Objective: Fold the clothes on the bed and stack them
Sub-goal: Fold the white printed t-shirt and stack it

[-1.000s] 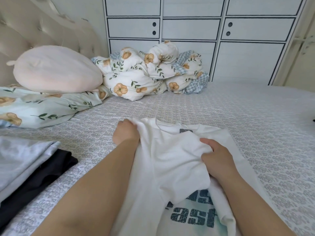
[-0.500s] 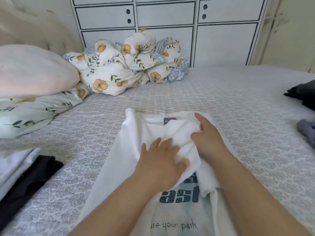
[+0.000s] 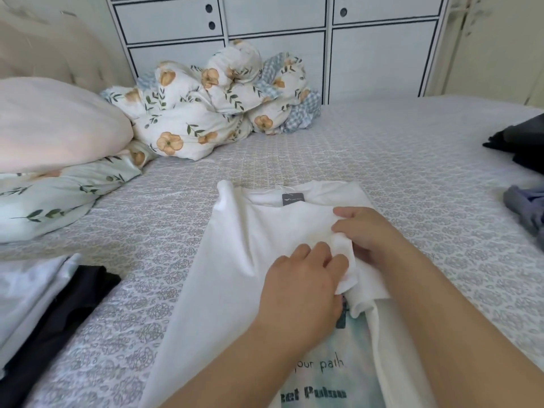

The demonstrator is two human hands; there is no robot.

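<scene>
Both hands (image 3: 300, 287) (image 3: 371, 231) pinch the white T-shirt's (image 3: 235, 260) sleeve; folded stack (image 3: 44, 298) lies left.

We see 2 bare forearms entering from the bottom edge, no sleeves in frame, so short-sleeved or sleeveless; can't tell which. Left hand (image 3: 300, 293) at lower centre, right hand (image 3: 372, 234) at centre-right. No rings, watch, bracelets or gloves visible. Nails short, unpainted where visible. Rest of body out of frame.
</scene>
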